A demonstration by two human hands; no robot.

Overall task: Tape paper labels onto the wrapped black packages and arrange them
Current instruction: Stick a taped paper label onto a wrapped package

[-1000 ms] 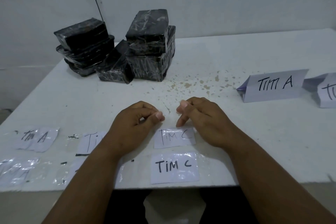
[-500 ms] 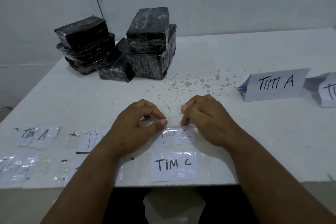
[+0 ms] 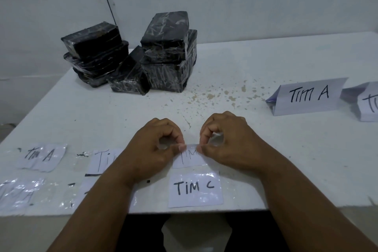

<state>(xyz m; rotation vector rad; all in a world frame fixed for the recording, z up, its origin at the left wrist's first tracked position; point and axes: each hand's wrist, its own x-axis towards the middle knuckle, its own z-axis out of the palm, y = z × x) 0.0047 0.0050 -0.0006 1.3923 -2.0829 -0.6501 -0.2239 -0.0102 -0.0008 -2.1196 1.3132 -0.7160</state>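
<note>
Several black packages [image 3: 163, 55] wrapped in clear film are piled at the back left of the white table [image 3: 255, 71]. Near the front edge, my left hand [image 3: 155, 149] and my right hand [image 3: 227, 141] both pinch the top edge of a taped paper label reading "TiM" [image 3: 189, 157], lifting it slightly. My hands hide the rest of its writing. Another label, "TiM C" [image 3: 195, 189], lies flat just below it. More taped labels lie to the left: "TiM A" [image 3: 41, 156], one partly hidden by my left arm [image 3: 102, 161], and one under glossy tape [image 3: 18, 192].
A folded paper sign reading "TiM A" [image 3: 308, 96] stands at the right, with a second folded sign [image 3: 368, 102] cut off at the frame's right edge. Brown specks [image 3: 214, 94] stain the table's middle. A wall rises behind the table.
My fingertips have come together on the upper label's top edge and now pinch it; before, they hovered apart just above it.
</note>
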